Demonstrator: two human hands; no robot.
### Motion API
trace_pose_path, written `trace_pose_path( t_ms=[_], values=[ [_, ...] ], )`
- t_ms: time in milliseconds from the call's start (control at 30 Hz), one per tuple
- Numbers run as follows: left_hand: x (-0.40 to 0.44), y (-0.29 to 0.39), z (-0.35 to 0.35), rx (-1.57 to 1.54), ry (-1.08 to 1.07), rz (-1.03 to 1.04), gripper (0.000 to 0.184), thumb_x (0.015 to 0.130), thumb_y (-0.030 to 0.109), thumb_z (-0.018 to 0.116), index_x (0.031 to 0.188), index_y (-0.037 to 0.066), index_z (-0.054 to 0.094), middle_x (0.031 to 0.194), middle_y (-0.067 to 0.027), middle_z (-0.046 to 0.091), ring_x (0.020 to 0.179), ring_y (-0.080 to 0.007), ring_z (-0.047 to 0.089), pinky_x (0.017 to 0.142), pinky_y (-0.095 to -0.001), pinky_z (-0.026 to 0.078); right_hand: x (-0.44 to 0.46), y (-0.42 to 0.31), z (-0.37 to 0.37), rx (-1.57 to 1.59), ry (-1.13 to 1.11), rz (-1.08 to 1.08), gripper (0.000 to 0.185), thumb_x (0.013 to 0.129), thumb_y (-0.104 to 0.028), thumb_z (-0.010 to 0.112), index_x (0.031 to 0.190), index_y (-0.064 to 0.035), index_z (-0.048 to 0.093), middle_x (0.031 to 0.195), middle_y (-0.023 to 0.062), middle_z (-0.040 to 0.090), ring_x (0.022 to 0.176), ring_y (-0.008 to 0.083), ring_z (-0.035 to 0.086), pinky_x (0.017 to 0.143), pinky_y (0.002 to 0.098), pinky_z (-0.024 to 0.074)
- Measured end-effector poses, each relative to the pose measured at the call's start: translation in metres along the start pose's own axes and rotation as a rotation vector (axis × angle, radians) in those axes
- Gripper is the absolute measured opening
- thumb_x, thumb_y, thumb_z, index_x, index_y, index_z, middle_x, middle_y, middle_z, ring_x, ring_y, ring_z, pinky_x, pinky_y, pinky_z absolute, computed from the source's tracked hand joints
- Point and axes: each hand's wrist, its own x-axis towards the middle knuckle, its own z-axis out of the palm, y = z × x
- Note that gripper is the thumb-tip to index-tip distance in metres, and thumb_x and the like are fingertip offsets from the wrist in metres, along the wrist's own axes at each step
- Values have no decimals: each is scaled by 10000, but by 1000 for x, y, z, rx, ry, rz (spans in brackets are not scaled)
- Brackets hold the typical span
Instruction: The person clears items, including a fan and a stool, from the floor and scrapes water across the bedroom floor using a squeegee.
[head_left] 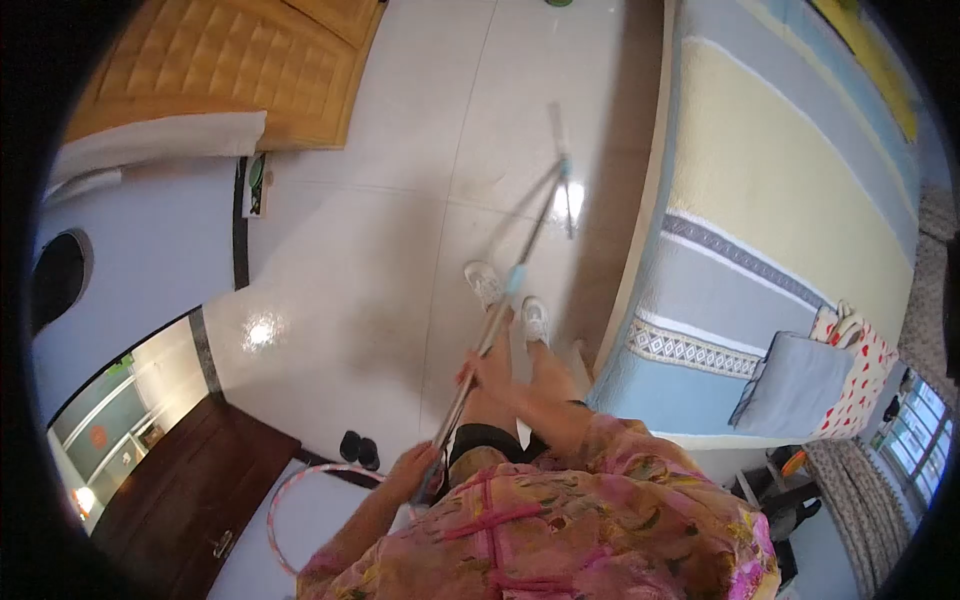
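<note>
A flat mop [540,219] slants from my body out over the pale tiled floor. Near the upper end of its handle, my left hand [412,472] is closed round the pole. Farther down the pole, my right hand [487,372] also grips it, with the fingers wrapped round. The narrow mop head [568,190] rests on or just over the tiles close to the bed, and its far end is blurred. A light blue joint links head and pole. My white shoes [535,318] stand on either side of the pole's line.
A bed [780,170] with a striped cover runs along the right, bearing a grey pillow [795,385]. Wooden cabinet doors [230,60] are at upper left. A brown door [190,490], dark slippers [358,450] and a pink-and-white hoop [272,520] are at lower left.
</note>
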Motion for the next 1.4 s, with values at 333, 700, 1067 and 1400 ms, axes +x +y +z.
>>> trace_pose_path(
  t_ms=[333,700,1067,1400],
  values=[
    [205,312,28,193,-402,259,246,816,311,406,770,71,438,601,-21,450,447,-86,399,375,-220,334,167,-287,-113,251,553,-300,120,787,-106,381,725,-3,385,598,81,433,461,171,452,416,335,423],
    [125,175,-65,-388,-95,58,326,802,360,354,666,84,458,490,-19,419,373,-131,372,364,-249,319,246,-144,23,-1987,-68,-452,363,593,-405,588,676,-52,585,616,101,570,611,272,551,594,400,382],
    [33,270,-53,-241,-111,32,249,806,290,421,842,49,471,605,-47,477,495,-138,461,452,-247,381,123,-249,65,-115,41,18,261,799,-273,456,710,-28,446,584,100,526,500,213,539,429,320,432],
    [176,673,152,136,-311,361,206,806,254,427,807,48,410,607,-30,439,471,-81,406,396,-206,345,189,-665,-91,774,215,-424,244,825,-303,390,734,-77,391,495,26,378,406,136,385,387,262,368]
  ],
)
